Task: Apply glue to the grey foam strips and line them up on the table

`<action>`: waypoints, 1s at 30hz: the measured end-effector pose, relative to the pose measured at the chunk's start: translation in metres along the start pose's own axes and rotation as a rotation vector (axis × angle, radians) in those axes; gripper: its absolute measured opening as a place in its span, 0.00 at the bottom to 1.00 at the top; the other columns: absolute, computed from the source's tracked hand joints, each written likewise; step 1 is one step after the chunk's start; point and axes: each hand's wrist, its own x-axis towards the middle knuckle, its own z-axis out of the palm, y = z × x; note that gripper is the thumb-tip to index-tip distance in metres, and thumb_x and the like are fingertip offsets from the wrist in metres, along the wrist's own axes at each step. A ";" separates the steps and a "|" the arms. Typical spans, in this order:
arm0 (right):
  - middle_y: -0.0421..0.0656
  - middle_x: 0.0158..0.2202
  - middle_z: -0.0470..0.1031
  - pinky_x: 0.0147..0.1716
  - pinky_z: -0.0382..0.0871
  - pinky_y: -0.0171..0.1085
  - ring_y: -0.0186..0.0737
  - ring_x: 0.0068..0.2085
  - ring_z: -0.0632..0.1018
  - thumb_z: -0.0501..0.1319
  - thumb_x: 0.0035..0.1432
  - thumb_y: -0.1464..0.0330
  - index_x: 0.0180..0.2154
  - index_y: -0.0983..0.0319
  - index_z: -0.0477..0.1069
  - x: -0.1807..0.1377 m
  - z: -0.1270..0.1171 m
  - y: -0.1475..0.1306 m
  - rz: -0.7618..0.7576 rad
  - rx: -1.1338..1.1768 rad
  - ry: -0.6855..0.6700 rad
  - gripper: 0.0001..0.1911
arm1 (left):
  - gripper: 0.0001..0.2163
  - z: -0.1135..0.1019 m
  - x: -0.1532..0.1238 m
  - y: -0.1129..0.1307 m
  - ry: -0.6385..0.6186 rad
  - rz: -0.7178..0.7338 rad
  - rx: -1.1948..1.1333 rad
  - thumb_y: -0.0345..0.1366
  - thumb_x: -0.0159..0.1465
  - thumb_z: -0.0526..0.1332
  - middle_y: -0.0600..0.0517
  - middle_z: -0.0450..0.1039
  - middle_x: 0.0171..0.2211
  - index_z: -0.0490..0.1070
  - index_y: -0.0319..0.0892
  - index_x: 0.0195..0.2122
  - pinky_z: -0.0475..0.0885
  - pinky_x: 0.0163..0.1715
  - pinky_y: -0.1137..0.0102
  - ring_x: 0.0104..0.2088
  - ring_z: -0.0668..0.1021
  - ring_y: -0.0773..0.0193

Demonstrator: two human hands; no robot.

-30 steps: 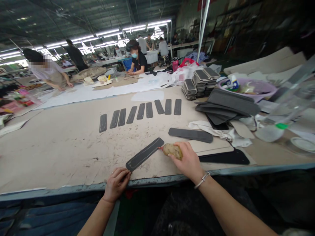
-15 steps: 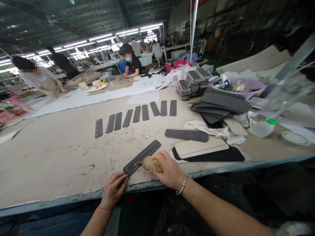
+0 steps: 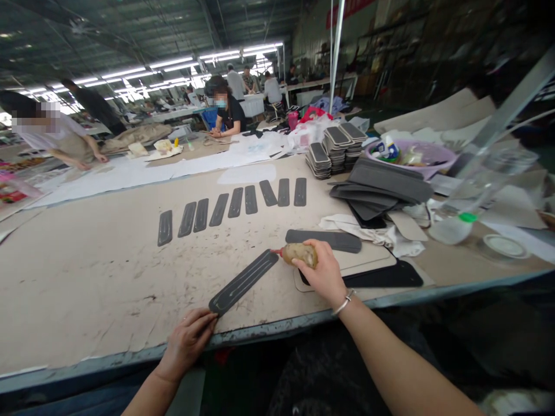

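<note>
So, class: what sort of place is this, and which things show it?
Probably a factory workshop: a long worktable with a row of dark cut strips, stacks of pads, and other workers under strip lights.

A long dark grey strip [image 3: 243, 281] with rounded ends and pale lines running along its length lies flat on the worn tabletop, slanting from its near end under the fingertips of the left hand [image 3: 187, 342] up and away to its far end just beside the right hand [image 3: 323, 273]. A small squeeze bottle [image 3: 299, 253], brownish and smeared, with a reddish nozzle, lies on its side in the grip of the right hand, the nozzle pointing left and reaching the far end of the strip.
</note>
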 end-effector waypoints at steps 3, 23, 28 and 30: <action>0.45 0.42 0.67 0.46 0.67 0.42 0.44 0.45 0.70 0.64 0.51 0.66 0.45 0.58 0.64 0.003 0.005 0.001 0.000 0.004 -0.026 0.19 | 0.07 -0.003 0.003 -0.002 -0.033 0.037 0.014 0.35 0.62 0.58 0.49 0.73 0.37 0.74 0.43 0.38 0.73 0.41 0.70 0.38 0.76 0.63; 0.41 0.39 0.71 0.37 0.68 0.38 0.40 0.38 0.73 0.64 0.49 0.57 0.48 0.57 0.62 -0.006 -0.006 -0.011 0.375 0.510 -0.106 0.26 | 0.08 -0.032 0.023 -0.006 0.184 -0.505 -0.042 0.38 0.58 0.55 0.51 0.74 0.28 0.71 0.42 0.28 0.73 0.28 0.73 0.28 0.76 0.66; 0.41 0.38 0.70 0.25 0.67 0.32 0.39 0.33 0.73 0.68 0.43 0.57 0.49 0.56 0.62 -0.004 -0.003 -0.011 0.566 0.769 -0.054 0.31 | 0.13 -0.140 0.058 -0.082 0.247 -0.984 0.207 0.42 0.54 0.57 0.51 0.74 0.22 0.75 0.40 0.31 0.71 0.27 0.69 0.27 0.77 0.60; 0.41 0.38 0.70 0.21 0.65 0.30 0.38 0.32 0.72 0.69 0.42 0.57 0.48 0.56 0.62 -0.005 0.000 -0.014 0.601 0.787 -0.064 0.31 | 0.14 -0.190 0.073 -0.118 0.285 -1.048 0.302 0.41 0.54 0.55 0.50 0.72 0.18 0.74 0.36 0.31 0.70 0.26 0.65 0.25 0.76 0.57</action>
